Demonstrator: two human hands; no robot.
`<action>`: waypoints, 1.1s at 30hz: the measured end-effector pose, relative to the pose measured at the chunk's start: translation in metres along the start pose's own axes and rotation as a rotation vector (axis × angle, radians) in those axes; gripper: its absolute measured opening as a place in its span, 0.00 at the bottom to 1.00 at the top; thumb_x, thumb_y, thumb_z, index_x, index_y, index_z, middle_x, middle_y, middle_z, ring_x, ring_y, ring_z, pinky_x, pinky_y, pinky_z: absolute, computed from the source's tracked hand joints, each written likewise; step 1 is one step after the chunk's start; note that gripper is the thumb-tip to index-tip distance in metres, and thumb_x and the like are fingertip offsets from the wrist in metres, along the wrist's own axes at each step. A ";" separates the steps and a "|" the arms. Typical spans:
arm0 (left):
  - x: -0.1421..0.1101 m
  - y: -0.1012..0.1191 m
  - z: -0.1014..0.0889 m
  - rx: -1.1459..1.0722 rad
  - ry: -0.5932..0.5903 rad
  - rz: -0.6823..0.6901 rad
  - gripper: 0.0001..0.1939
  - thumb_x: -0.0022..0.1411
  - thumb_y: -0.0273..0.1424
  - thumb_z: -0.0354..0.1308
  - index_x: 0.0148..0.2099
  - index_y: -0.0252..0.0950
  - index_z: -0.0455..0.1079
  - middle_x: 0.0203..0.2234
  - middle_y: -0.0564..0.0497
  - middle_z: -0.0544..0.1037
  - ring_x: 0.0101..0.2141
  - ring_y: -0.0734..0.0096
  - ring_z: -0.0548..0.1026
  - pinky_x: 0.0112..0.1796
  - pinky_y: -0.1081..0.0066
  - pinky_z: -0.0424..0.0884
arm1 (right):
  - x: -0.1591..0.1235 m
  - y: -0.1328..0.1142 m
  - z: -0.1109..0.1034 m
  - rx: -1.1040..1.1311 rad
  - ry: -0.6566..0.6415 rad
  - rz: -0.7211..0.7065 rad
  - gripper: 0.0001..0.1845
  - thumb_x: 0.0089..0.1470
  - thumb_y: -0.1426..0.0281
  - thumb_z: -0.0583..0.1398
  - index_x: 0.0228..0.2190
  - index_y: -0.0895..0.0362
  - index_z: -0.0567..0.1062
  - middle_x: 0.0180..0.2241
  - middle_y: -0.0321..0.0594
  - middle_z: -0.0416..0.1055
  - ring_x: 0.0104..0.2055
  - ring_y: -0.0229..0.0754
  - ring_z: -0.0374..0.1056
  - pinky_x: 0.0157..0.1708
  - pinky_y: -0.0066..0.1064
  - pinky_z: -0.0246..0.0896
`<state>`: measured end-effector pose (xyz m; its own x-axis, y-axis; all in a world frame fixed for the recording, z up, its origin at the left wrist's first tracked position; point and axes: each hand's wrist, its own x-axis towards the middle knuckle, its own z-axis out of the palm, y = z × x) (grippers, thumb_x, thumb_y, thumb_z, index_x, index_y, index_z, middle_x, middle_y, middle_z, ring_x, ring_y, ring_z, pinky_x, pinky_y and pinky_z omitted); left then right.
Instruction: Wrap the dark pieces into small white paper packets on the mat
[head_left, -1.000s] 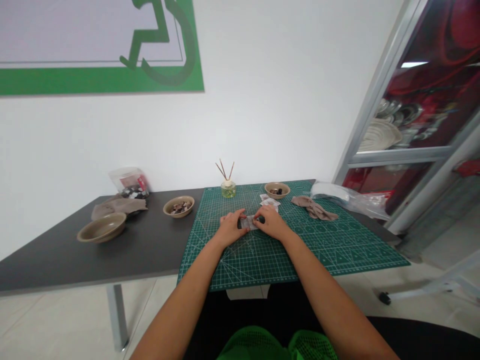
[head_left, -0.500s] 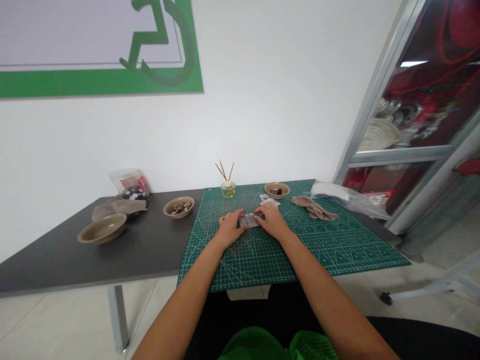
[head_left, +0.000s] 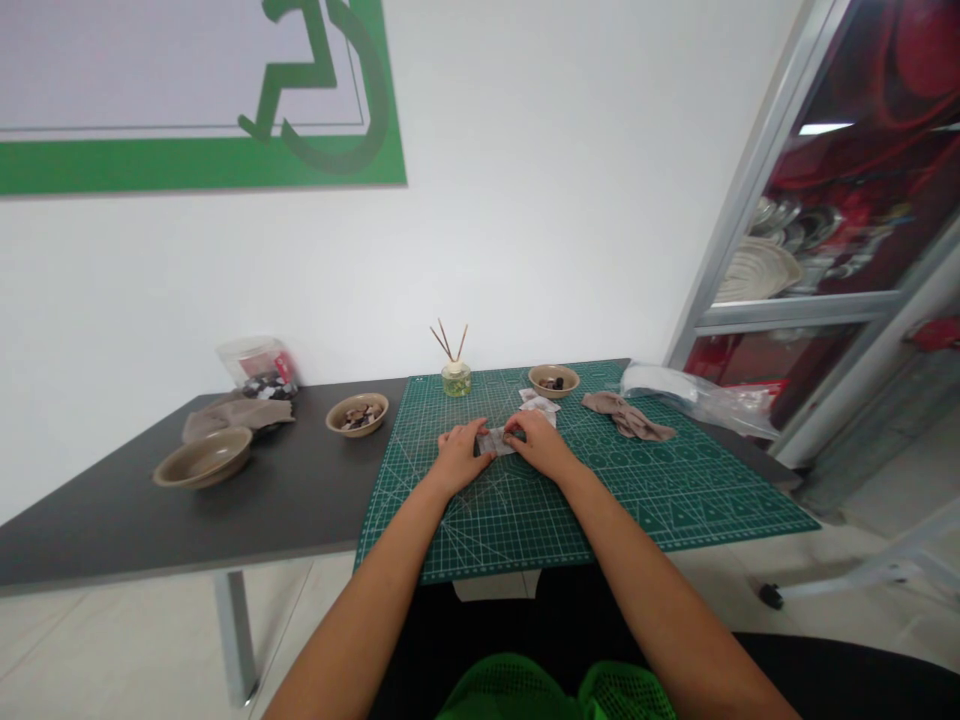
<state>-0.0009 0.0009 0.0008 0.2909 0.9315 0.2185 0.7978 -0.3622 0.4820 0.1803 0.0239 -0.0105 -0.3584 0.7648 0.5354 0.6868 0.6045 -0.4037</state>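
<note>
A small, pale grey see-through piece point(head_left: 494, 442), like a thin sheet or little bag, lies on the green cutting mat point(head_left: 510, 515) between my hands. My left hand point(head_left: 457, 458) grips its left end, thumb at the near edge and fingers at the far one. At the right end, my right hand point(head_left: 543, 443) pinches it with bent fingertips; exactly what lies under them is hidden. Just behind my right hand are several whitish pieces point(head_left: 538, 402) in a loose pile. A tan bowl point(head_left: 573, 383) with small dark pieces stands beyond them.
A reed diffuser point(head_left: 456, 380) stands at the mat's back edge. Right of my hands lie a crumpled brown cloth point(head_left: 628, 416) and a clear plastic bag point(head_left: 686, 392). On the dark table's left are a bowl of small pieces point(head_left: 337, 416), another bowl point(head_left: 169, 468), a cloth point(head_left: 225, 413) and a plastic tub point(head_left: 247, 355).
My right fingertips have shifted slightly along the pale piece, ending a little further left. My left hand stays at its end, almost still.
</note>
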 end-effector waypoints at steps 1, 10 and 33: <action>0.000 0.000 0.000 0.000 0.002 0.002 0.27 0.54 0.31 0.56 0.57 0.41 0.56 0.49 0.49 0.72 0.51 0.59 0.64 0.50 0.56 0.54 | 0.000 -0.001 0.000 0.010 -0.007 -0.006 0.04 0.48 0.77 0.59 0.29 0.58 0.70 0.30 0.39 0.69 0.36 0.42 0.61 0.39 0.34 0.56; 0.001 -0.002 0.001 0.049 0.112 -0.049 0.25 0.54 0.30 0.56 0.55 0.39 0.59 0.52 0.45 0.68 0.53 0.55 0.62 0.49 0.55 0.55 | 0.000 0.003 -0.009 -0.024 0.063 0.052 0.03 0.47 0.76 0.59 0.28 0.58 0.72 0.29 0.40 0.69 0.36 0.43 0.62 0.39 0.37 0.57; 0.001 0.011 -0.011 -0.134 0.149 0.033 0.03 0.54 0.30 0.59 0.34 0.41 0.73 0.36 0.53 0.77 0.44 0.64 0.69 0.49 0.60 0.58 | -0.021 0.055 -0.082 -0.551 0.283 0.500 0.15 0.50 0.69 0.56 0.38 0.66 0.71 0.40 0.62 0.68 0.45 0.58 0.59 0.43 0.48 0.53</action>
<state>0.0022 -0.0030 0.0161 0.2264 0.9074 0.3540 0.7087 -0.4028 0.5792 0.2777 0.0232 0.0169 0.1986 0.7858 0.5858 0.9642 -0.0494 -0.2605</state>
